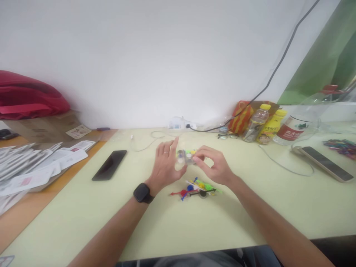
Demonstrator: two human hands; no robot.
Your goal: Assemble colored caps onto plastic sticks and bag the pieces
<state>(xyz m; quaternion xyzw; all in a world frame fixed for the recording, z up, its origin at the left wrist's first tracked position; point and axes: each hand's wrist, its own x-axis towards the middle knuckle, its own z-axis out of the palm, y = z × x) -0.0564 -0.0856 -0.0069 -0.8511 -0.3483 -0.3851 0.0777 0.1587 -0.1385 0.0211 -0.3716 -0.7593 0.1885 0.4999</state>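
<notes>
Both my hands are raised a little over the pale yellow table (83, 218), near its middle. Between them is a small clear plastic piece with yellow and green bits (187, 156). My right hand (214, 166) pinches its right end with curled fingers. My left hand (164, 165), with a ring and a black watch on the wrist, touches the left end with thumb and forefinger while the other fingers are spread. Just below the hands lies a small heap of coloured plastic sticks and discs (197, 187), red, blue, green and yellow.
A black phone (109, 165) lies face up to the left. Stacks of white packets (36, 167) cover the left edge. At the back right stand bottles (264, 128) and a snack bag (241, 116); a second phone (324, 163) and cables lie at the right.
</notes>
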